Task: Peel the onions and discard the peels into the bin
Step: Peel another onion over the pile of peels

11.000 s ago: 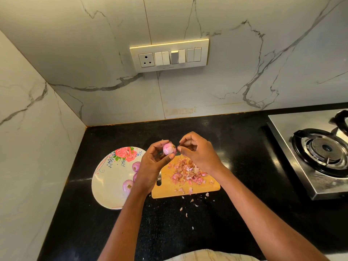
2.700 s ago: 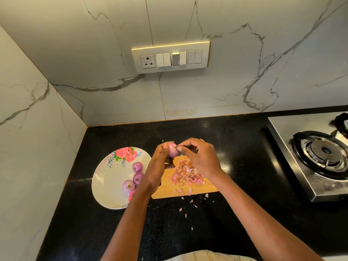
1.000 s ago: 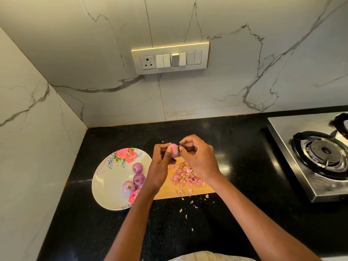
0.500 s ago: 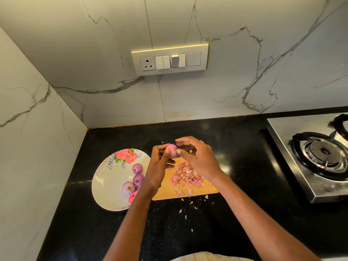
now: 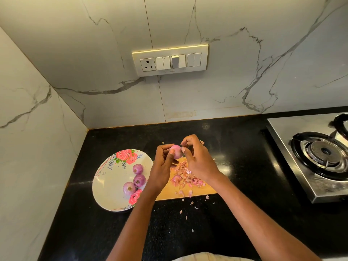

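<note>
A small pink onion (image 5: 177, 151) is held above the wooden cutting board (image 5: 203, 191), gripped by my left hand (image 5: 162, 166). My right hand (image 5: 197, 159) pinches at the onion's right side with thumb and forefinger. A heap of pink onion peels (image 5: 185, 176) lies on the board under my hands. Three purple onions (image 5: 137, 178) rest on the white floral plate (image 5: 109, 183) to the left of the board. No bin is in view.
Loose peel bits (image 5: 190, 206) are scattered on the black counter (image 5: 235, 147) in front of the board. A steel gas stove (image 5: 318, 157) stands at the right. Marble walls close the left and back, with a switch panel (image 5: 170, 60) on the back wall.
Both hands stayed above the board with the onion. The fingers of my right hand shifted slightly on the onion; the plate, board and peels have not moved.
</note>
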Action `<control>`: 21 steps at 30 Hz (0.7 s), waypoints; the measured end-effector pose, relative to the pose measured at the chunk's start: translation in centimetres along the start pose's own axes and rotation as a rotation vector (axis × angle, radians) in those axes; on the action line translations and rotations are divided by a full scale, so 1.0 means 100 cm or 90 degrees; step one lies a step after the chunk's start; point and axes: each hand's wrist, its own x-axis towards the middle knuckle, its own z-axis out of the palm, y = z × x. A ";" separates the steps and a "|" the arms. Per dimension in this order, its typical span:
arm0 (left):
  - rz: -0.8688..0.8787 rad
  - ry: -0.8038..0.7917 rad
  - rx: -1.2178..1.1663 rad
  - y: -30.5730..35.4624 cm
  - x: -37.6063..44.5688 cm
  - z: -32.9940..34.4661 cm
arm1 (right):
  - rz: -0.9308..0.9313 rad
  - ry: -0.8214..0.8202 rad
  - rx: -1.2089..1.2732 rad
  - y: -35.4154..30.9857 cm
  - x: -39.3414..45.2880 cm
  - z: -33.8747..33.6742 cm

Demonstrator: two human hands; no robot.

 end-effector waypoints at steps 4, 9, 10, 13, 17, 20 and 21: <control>-0.077 0.034 -0.090 -0.003 0.001 -0.002 | 0.009 0.031 0.000 0.010 -0.002 -0.006; -0.132 0.036 -0.131 -0.005 0.004 -0.006 | 0.025 -0.047 -0.028 0.013 -0.003 -0.009; -0.139 0.028 -0.128 -0.006 0.004 -0.006 | 0.022 -0.049 -0.010 0.011 -0.003 -0.009; -0.153 0.028 -0.123 -0.005 0.005 -0.006 | -0.005 -0.036 0.032 0.006 0.000 -0.006; -0.148 0.040 -0.107 -0.004 0.006 -0.007 | -0.002 -0.029 0.059 0.004 -0.002 -0.006; -0.160 0.039 -0.107 -0.003 0.006 -0.007 | -0.006 -0.018 0.052 0.004 -0.003 -0.004; -0.166 0.038 -0.113 -0.002 0.006 -0.006 | -0.013 -0.006 0.046 0.005 -0.003 -0.003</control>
